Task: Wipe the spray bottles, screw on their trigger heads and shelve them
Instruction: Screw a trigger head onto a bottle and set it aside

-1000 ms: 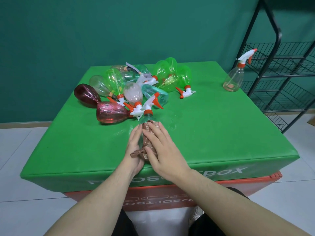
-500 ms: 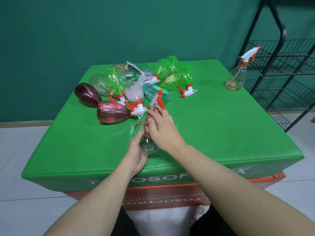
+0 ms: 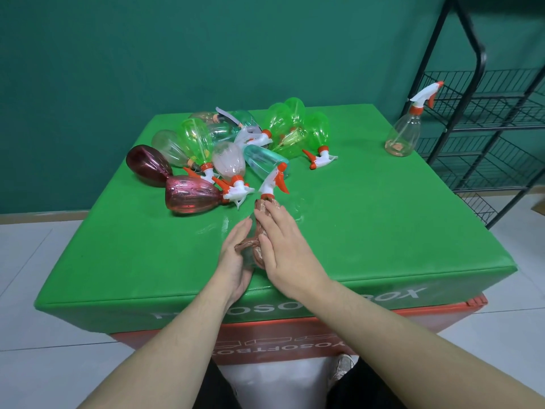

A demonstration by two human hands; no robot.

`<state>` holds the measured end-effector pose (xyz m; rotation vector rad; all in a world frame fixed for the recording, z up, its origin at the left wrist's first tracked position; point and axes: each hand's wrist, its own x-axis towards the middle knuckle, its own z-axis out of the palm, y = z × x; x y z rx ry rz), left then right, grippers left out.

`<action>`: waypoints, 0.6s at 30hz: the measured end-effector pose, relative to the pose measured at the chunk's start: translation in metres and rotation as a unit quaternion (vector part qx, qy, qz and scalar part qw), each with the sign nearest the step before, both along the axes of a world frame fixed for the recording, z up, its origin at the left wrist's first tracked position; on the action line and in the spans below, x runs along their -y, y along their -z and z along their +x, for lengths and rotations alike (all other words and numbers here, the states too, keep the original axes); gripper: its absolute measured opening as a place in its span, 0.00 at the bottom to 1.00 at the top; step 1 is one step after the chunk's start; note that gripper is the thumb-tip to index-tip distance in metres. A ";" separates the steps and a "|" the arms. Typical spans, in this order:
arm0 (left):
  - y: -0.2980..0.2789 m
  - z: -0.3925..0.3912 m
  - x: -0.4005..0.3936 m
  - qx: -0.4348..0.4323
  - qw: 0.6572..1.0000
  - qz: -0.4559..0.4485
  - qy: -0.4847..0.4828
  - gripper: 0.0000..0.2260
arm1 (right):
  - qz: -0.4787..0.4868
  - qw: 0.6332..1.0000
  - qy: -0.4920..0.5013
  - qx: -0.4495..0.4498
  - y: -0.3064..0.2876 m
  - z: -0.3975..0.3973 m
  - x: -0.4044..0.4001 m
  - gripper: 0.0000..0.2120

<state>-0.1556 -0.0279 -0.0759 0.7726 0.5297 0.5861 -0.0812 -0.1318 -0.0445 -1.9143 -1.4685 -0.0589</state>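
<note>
A clear spray bottle [image 3: 256, 231] lay on its side near the front edge of the green padded surface [image 3: 368, 231], its white and orange trigger head [image 3: 272, 184] pointing away from the person toward the heap of other bottles. A brown cloth [image 3: 261, 228] was draped along the top of this bottle. The left hand [image 3: 236, 261] cupped the bottle's left side and base, fingers fairly straight along it with a fold of the cloth against them. The right hand [image 3: 287, 246] lay flat over the cloth, fingers extended and pressing it down on the bottle, fingertips near the neck. The two hands sat close together with only the bottle and cloth between them.

Beyond them, a pile of bottles [image 3: 236, 149] lay tumbled on the far left part of the surface: two dark red ones [image 3: 191, 196] at the near left, several green ones [image 3: 287, 125] further back, a pale teal one [image 3: 262, 159], and clear ones among them, most with white and orange trigger heads attached. One clear bottle [image 3: 404, 134] with its trigger head on stood upright alone at the far right corner of the surface. Just beside that corner stood a black wire shelf rack [image 3: 486, 113]. A teal wall [image 3: 147, 54] rose behind, and the floor [image 3: 29, 261] was pale tile.
</note>
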 end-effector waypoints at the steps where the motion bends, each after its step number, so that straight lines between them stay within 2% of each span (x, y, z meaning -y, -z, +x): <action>1: 0.001 0.000 -0.001 0.003 1.000 -0.011 -0.002 0.26 | -0.006 1.000 -0.007 0.006 0.003 -0.001 0.002 0.25; 6: 0.002 -0.002 -0.007 -0.002 0.997 -0.066 -0.039 0.36 | -0.014 0.999 -0.030 0.029 0.018 -0.006 0.010 0.25; 10: 0.001 -0.003 -0.007 -0.029 0.996 -0.072 -0.042 0.35 | -0.006 0.998 -0.054 0.032 0.025 -0.007 0.012 0.23; 13: 0.000 -0.002 -0.006 -0.004 0.997 -0.049 -0.055 0.47 | 0.008 0.999 -0.048 0.000 0.019 -0.007 0.011 0.23; 18: -0.003 -0.007 -0.003 0.019 0.997 -0.059 -0.040 0.32 | 0.009 0.998 -0.054 -0.016 0.012 -0.004 0.008 0.23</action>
